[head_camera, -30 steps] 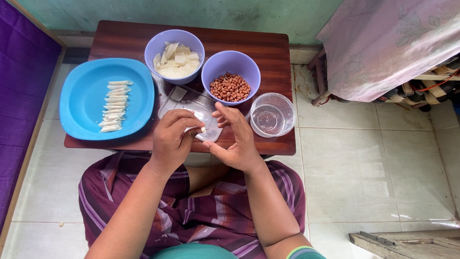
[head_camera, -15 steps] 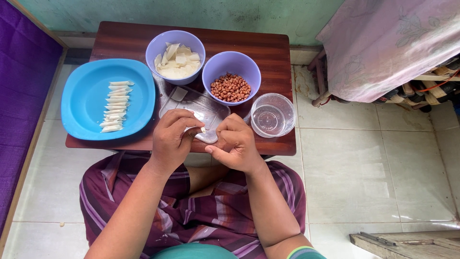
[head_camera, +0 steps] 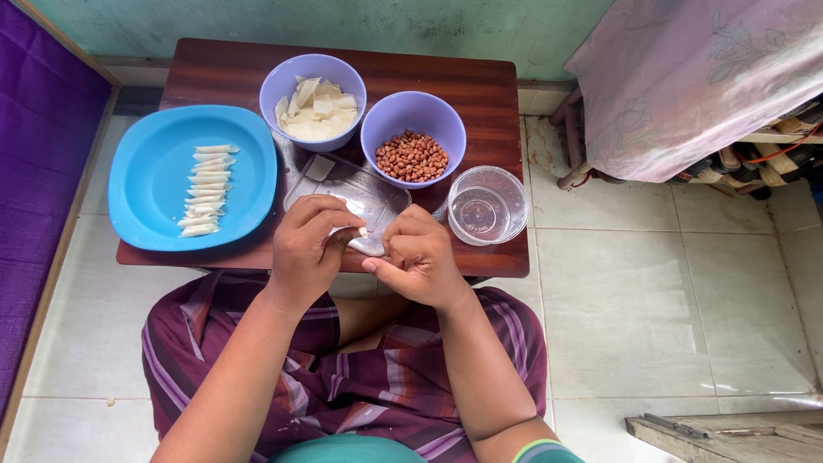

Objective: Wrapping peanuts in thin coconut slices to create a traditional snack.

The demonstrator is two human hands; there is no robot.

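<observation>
— Where is the little white roll in relation to the person's hands?

— The small white roll (head_camera: 361, 231) sits pinched in the fingertips of the left hand (head_camera: 310, 251), poking out toward the right hand (head_camera: 417, 257). Only its tip shows; the rest is hidden under the fingers. It hangs just above the near edge of the clear plastic tray (head_camera: 377, 199).

— So the left hand is closed on it?

— Yes, thumb and fingers are drawn together around the roll. The hand is curled, knuckles up, with the wrist coming in from the lower left.

— And the right hand?

— Its fingers are folded in loosely, with the thumb stretched toward the roll's tip. Whether the thumb touches the roll cannot be told from this angle. It holds nothing of its own that can be seen. The forearm rises from the lower right, over the striped cloth on the person's lap.

— What lies around the hands?

— On the brown table (head_camera: 480, 86), a blue plate (head_camera: 146, 180) at the left carries a row of finished white rolls (head_camera: 204, 189). Behind the tray stand a purple bowl of white wrapper pieces (head_camera: 314, 107) and a purple bowl of peanuts (head_camera: 412, 155). A clear cup (head_camera: 485, 206) stands just right of the right hand.
</observation>
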